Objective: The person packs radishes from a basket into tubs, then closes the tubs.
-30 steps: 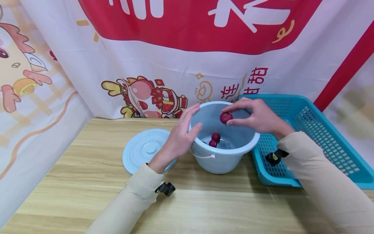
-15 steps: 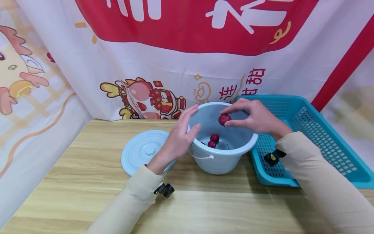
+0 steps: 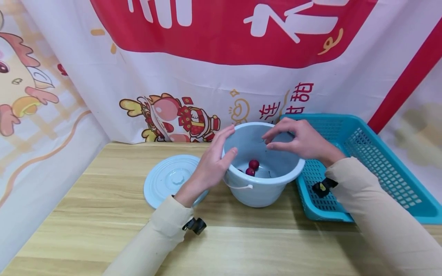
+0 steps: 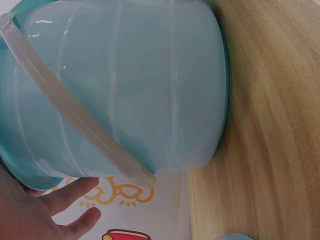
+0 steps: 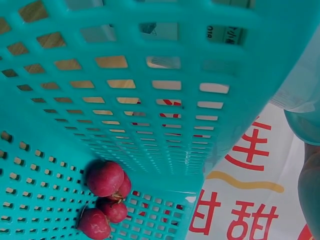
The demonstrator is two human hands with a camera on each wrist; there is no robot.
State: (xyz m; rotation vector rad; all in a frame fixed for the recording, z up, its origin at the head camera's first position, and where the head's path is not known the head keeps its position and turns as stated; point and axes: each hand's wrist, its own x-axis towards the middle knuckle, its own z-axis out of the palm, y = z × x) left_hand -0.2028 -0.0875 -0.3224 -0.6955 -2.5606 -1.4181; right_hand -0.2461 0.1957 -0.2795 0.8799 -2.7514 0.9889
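Observation:
A light blue bucket (image 3: 259,194) stands upright mid-table, its white handle (image 4: 75,107) hanging down the side. My left hand (image 3: 213,164) rests against the rim's left side, thumb near the front and fingers extended along the outside. Over the bucket's right rim, my right hand (image 3: 299,141) hovers with thumb and fingers apart and nothing visible between them. Small red radishes (image 3: 253,165) lie on the bucket floor, one partly hidden by the near rim. In the right wrist view, several more radishes (image 5: 105,178) sit in a corner of the teal basket (image 5: 145,130).
A round blue lid (image 3: 164,180) lies flat on the wooden table (image 3: 86,214), left of the bucket and partly behind my left forearm. The perforated teal basket stands close on the bucket's right. A printed cloth (image 3: 207,80) hangs behind the table.
The radish pinched by my right hand earlier has been let go and no longer shows between the fingers. My left hand has stayed at the bucket rim.

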